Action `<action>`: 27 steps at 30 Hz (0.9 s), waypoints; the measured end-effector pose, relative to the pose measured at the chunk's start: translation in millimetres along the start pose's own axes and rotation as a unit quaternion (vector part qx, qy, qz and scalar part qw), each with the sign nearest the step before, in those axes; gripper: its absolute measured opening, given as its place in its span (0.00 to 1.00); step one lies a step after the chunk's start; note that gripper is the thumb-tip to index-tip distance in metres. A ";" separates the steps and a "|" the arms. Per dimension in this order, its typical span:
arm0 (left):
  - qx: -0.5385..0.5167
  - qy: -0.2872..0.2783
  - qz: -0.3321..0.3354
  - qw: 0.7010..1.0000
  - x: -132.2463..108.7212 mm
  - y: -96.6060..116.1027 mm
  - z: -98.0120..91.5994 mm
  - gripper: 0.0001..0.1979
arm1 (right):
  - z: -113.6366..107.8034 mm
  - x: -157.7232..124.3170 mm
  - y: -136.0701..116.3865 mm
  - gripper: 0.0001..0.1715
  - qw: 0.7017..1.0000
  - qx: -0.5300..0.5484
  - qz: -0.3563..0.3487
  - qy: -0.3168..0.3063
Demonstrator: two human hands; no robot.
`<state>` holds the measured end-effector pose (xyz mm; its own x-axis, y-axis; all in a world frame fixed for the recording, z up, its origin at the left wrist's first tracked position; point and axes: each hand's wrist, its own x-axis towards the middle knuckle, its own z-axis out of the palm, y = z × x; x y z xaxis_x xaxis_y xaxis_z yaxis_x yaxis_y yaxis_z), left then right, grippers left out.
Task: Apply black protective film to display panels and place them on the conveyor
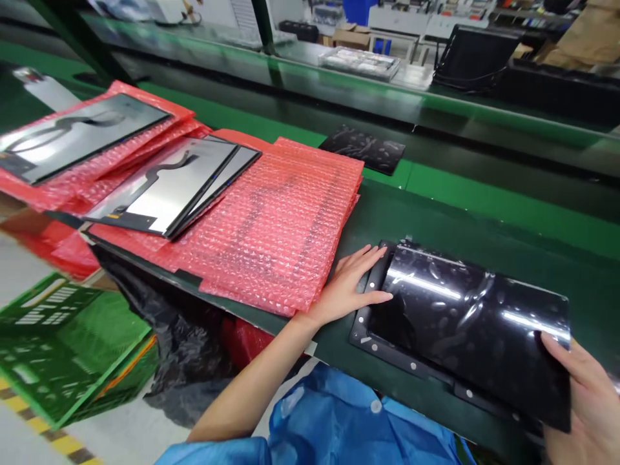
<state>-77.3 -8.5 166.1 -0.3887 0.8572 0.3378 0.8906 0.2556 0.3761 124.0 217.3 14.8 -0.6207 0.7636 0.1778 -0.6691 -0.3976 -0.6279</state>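
A glossy black display panel (465, 310) with bubbles and creases over its face lies above a black frame-like fixture (392, 355) with several round pale dots along its edge. The panel's right end is tilted up off the fixture. My right hand (581, 387) grips that end, thumb on the face and fingers hidden underneath. At the opposite end, my left hand (353, 284) rests with its fingers stretched out, tips touching the fixture's left side and the thumb reaching the panel's edge.
Red bubble-wrap sleeves (290, 219) lie left of the fixture, beneath silver-backed display panels (169, 181). Another panel (82, 135) tops a farther pile. A dark sheet (363, 148) lies behind on the green bench (450, 213). A green crate (72, 349) stands on the floor.
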 end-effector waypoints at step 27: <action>0.115 -0.028 0.029 0.993 4.0 -0.1 4.2 0.42 | 10.8 5.5 -11.1 0.29 0.998 -0.069 -0.003 0.012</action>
<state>-77.9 -3.2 163.8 -0.3275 0.8955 0.3014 0.9438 0.2952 0.1485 123.6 220.4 31.0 -0.6056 0.7785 0.1647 -0.6096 -0.3208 -0.7249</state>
